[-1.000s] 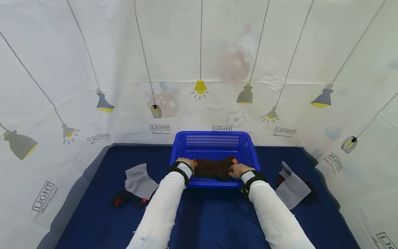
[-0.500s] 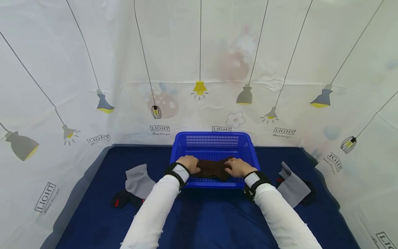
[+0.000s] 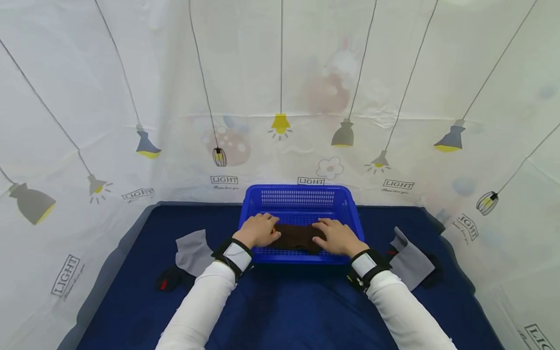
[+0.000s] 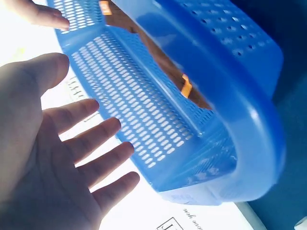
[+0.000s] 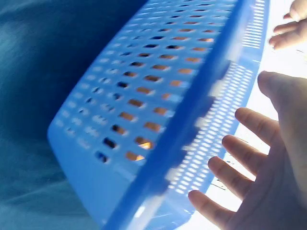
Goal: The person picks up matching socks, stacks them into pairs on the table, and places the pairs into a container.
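Observation:
A brown sock (image 3: 297, 237) with orange patches lies flat inside a blue perforated plastic basket (image 3: 302, 260). My left hand (image 3: 258, 229) is raised over the basket's left end, fingers spread and nothing in its palm. On the other side, my right hand (image 3: 337, 236) hovers above the right end, also with loosely extended fingers and holding nothing. Both wrist views show the palms bare beside the basket rim (image 4: 211, 72). In the right wrist view, brown and orange show through the holes of the basket wall (image 5: 144, 91).
A grey cloth (image 3: 192, 253) lies left of the basket, over dark fabric pieces (image 3: 168, 281) with red marks. Another grey cloth (image 3: 411, 262) over dark fabric lies to the right. Behind the dark blue table cover (image 3: 302, 311) hangs a white lamp-print curtain (image 3: 245, 73).
Both hands have let go of the brown sock's ends and lifted, opening their fingers and drawing back toward me. The sock stays in the basket.

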The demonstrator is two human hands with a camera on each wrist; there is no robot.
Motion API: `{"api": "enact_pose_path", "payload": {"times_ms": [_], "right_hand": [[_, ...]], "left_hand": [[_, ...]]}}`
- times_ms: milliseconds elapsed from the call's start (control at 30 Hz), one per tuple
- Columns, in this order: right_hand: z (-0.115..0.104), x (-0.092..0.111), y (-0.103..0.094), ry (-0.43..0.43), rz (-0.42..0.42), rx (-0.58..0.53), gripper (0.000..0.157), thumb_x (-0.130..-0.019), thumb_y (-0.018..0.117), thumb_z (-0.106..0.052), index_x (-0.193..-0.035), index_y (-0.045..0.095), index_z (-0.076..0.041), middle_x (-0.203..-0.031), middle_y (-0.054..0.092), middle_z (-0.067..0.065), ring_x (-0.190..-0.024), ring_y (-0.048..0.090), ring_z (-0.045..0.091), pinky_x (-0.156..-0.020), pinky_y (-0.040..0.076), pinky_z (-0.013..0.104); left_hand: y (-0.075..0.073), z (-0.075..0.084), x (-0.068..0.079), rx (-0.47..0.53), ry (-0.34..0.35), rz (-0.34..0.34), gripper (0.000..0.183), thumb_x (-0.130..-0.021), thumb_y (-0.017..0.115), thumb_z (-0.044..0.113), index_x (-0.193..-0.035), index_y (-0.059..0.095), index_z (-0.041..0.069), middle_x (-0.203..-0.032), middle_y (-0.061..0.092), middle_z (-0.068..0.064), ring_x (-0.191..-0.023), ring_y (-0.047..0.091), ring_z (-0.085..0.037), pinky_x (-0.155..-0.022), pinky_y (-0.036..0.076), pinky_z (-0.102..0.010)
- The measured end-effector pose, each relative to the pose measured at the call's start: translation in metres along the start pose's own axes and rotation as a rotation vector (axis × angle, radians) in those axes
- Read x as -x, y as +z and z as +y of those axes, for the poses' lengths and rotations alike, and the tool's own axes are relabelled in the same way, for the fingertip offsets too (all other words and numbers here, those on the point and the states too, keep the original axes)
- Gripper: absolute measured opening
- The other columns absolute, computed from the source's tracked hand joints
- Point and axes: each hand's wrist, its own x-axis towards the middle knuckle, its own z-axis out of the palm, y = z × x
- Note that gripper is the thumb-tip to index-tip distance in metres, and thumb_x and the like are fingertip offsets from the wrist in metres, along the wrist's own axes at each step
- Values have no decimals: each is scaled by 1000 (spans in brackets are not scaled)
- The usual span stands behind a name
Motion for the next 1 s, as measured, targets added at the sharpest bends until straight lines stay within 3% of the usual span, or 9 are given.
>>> {"api": "enact_pose_path", "payload": {"times_ms": [233, 400, 1000], "right_hand": [[-8, 15, -3, -60, 105, -17, 49, -100, 60, -32, -143, 56, -10, -151, 51, 20, -134, 51, 46, -101, 44, 68], [-15, 29, 3, -119, 194, -3, 48, -97, 65, -30, -140, 59, -8, -146, 55, 21, -128, 56, 45, -96, 47, 66], [-27, 66, 34, -173, 413, 78, 49, -89, 75, -31, -133, 63, -13, -137, 62, 15, -124, 61, 36, -92, 52, 57]], "left_hand": [[0, 7, 22, -38, 54, 130, 52, -101, 57, 36, -144, 54, 8, -146, 55, -17, -134, 53, -38, -112, 43, -50], [14, 9, 33, -58, 77, 233, 51, -99, 61, 36, -140, 58, 6, -140, 59, -18, -128, 57, -38, -107, 46, -51], [60, 26, 80, -84, 124, 524, 50, -88, 75, 41, -128, 67, 11, -132, 65, -11, -120, 62, -31, -100, 50, -48]]}}
